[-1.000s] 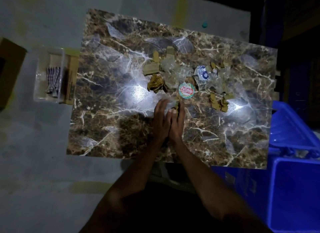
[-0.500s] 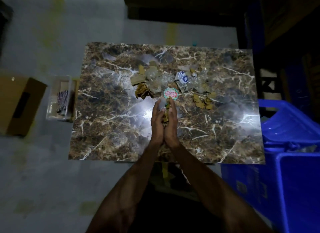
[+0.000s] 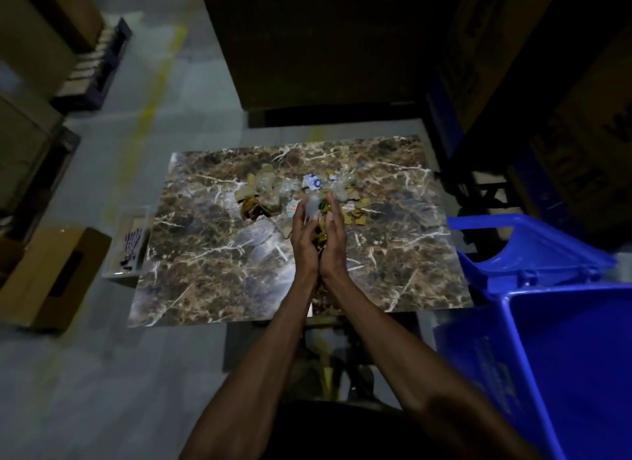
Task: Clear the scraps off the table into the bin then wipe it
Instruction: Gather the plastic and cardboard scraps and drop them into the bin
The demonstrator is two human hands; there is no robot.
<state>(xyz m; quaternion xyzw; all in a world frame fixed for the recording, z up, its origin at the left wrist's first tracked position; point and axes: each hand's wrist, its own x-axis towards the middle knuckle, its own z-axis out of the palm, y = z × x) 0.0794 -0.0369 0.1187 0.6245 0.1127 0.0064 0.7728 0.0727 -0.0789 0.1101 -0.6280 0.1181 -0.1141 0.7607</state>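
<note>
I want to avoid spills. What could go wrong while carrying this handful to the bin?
1. The left hand and right hand only cup the handful of scraps; bits may slip out between them.
2. The blue bin stands off the marble table's right edge, so scraps could drop on the floor.

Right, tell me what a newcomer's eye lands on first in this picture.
First, the left hand and right hand cupped together above the middle of the marble-patterned table, holding a clump of scraps between them. Next, the bright blue bin standing open beside the table's right edge. Behind the hands, a pile of cardboard bits and clear plastic lies across the far half of the tabletop.
</note>
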